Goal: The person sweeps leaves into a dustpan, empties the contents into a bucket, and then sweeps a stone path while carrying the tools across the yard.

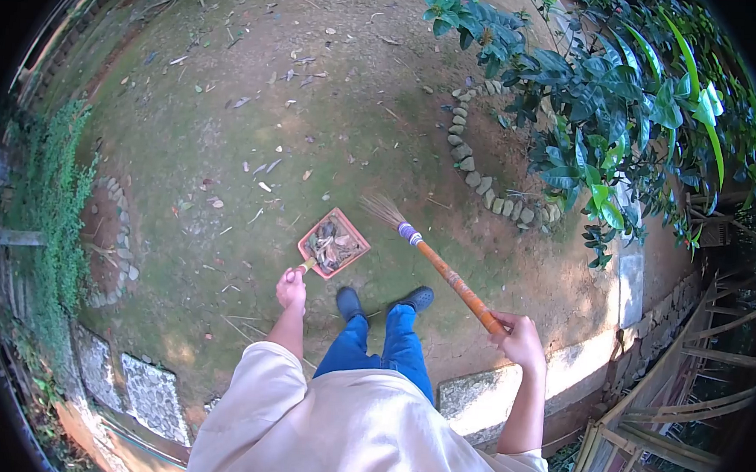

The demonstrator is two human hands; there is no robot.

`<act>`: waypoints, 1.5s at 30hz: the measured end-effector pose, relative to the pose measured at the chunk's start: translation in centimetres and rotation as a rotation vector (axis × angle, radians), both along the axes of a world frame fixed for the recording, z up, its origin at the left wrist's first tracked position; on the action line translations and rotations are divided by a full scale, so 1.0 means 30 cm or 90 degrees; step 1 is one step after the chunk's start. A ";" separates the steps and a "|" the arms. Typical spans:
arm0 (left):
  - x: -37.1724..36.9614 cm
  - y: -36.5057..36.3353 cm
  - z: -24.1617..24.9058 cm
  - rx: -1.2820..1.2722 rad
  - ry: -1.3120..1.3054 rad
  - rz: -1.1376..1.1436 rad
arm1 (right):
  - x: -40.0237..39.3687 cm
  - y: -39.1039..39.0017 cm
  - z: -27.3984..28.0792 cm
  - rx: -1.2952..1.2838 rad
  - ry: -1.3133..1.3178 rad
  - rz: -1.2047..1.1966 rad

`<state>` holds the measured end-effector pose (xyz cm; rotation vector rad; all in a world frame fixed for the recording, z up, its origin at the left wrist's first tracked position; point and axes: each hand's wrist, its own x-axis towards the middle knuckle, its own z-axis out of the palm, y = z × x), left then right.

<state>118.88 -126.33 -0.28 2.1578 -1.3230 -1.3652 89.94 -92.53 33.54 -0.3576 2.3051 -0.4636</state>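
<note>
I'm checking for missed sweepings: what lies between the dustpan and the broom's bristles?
Only bare, greenish ground between the dustpan and bristles, as the head view shows.

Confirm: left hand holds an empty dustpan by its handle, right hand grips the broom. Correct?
One error: the dustpan isn't empty. The head view shows dry leaves in it. Rest stands: left hand holds the dustpan by its handle, right hand grips the broom.
</note>
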 end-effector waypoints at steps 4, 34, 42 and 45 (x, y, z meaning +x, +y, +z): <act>-0.049 -0.001 -0.023 -0.002 0.012 -0.035 | -0.022 0.063 -0.114 -0.004 0.081 -0.005; -0.230 0.111 -0.169 -0.054 -0.034 -0.160 | 0.080 0.207 -0.034 0.030 0.080 -0.078; -0.340 0.172 -0.194 -0.028 -0.019 -0.212 | 0.057 0.198 -0.144 0.095 0.134 -0.107; -0.391 0.206 -0.246 -0.033 0.016 -0.216 | 0.068 0.207 -0.245 0.122 0.143 -0.088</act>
